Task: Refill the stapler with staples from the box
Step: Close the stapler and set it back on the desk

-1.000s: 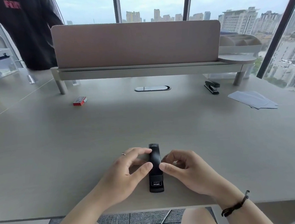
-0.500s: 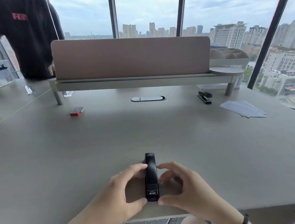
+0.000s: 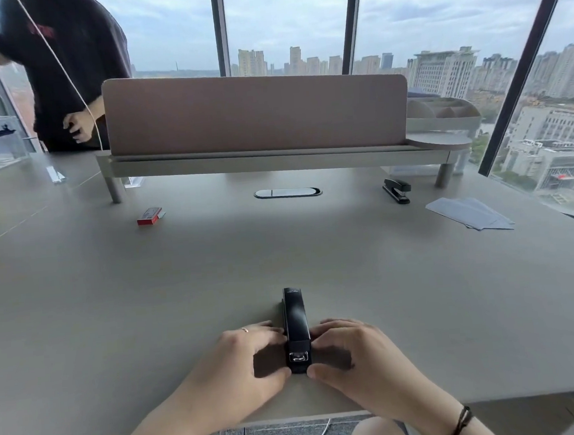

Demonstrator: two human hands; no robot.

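Desk (image 3: 149, 314) fills the one view, the camera on my head looking forward and down over a wide grey surface. At six o'clock, close to the near edge, my stapler (image 3: 297, 333) lies flat and closed, its long black body pointing straight away from me toward twelve. My left hand (image 3: 242, 368) presses against its left side and my right hand (image 3: 361, 355) against its right, fingers curled inward and both thumbs meeting the end nearest me. Both hands grip the stapler between them; neither holds anything else.

At about ten o'clock, well apart from my hands and far across the desk, sits the small red staple box (image 3: 149, 216). I cannot tell for certain whether it is open, though a pale flap seems to stick out at its right.

At twelve o'clock a low pink divider screen (image 3: 256, 111) stands on a raised shelf. At two o'clock a second black stapler (image 3: 396, 190) rests near the shelf leg, with loose sheets of paper (image 3: 470, 212) beside it. At eleven o'clock another person (image 3: 67, 63) in a dark shirt stands behind the desk. City towers show through tall windows.

I judge the refill barely begun: the stapler looks unopened, no staples are out, and the box sits untouched. Opening the top, fetching a strip, loading and closing all remain.
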